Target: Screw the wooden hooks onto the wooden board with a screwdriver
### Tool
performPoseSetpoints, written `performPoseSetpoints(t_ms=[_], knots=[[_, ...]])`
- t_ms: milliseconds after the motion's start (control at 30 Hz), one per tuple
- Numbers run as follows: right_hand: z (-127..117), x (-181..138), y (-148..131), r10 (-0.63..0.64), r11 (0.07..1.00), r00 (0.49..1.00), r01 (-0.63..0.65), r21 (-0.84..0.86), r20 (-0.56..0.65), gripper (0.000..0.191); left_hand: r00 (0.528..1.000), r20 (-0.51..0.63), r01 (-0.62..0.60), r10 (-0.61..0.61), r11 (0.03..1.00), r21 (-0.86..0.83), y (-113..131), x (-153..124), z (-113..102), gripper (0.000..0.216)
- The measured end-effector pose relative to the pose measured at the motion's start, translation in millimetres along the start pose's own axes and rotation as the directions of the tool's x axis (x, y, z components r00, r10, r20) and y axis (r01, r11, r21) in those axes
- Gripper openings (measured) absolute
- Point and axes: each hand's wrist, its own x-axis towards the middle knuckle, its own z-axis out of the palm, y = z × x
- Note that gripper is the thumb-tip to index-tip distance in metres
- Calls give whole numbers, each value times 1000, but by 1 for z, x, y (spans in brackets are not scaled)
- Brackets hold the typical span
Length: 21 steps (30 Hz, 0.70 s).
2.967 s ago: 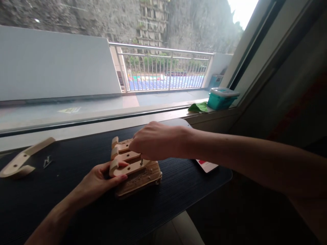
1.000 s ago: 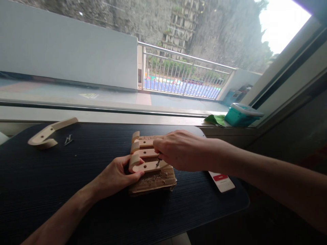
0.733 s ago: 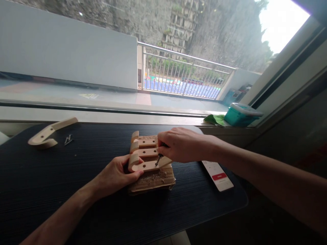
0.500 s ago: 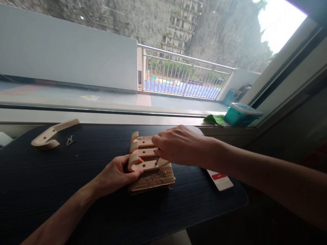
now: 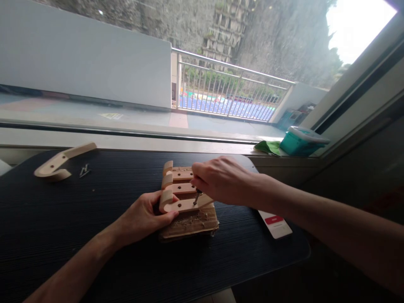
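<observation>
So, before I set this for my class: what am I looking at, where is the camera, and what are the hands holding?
No machine here: these are one person's two bare hands, filmed by a single camera worn on the head, looking forward and down. On the dark table lies a rough wooden board with three pale wooden hooks side by side on it. The left hand grips the curled end of the nearest hook. The fingers of the right hand pinch a small dark metal piece standing on that hook; screw or tool tip, it is too small to tell. Farther left lie a loose hook and a few screws. By the right wrist lies a white and red phone or card. A teal box sits on the window sill.
</observation>
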Motion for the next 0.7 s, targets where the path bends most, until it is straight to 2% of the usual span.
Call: performPoseSetpoints(t_ms=[67, 167, 300, 500, 600, 700], knots=[[-1, 1, 1, 109, 993, 993, -111, 37, 45, 26, 1000, -6, 6, -6, 1000, -5, 0, 0, 0, 33], [-3, 1, 1, 147, 987, 988, -150, 51, 45, 27, 1000, -11, 11, -11, 1000, 2, -1, -1, 0, 35], [-10, -3, 2, 71, 995, 996, -75, 72, 51, 21, 1000, -14, 5, -4, 1000, 28, -2, -2, -1, 35], [-13, -7, 7, -157, 981, 984, 146, 124, 81, 15, 1000, -10, 5, -4, 999, 45, -1, -1, -2, 37], [-8, -6, 5, -151, 983, 988, 145, 117, 42, 11, 1000, -2, 3, -3, 1000, 22, -1, 0, -2, 37], [-4, -5, 0, -77, 993, 996, 72, 92, 51, 13, 1000, -4, -1, 1, 1000, 5, -2, 0, -1, 35]])
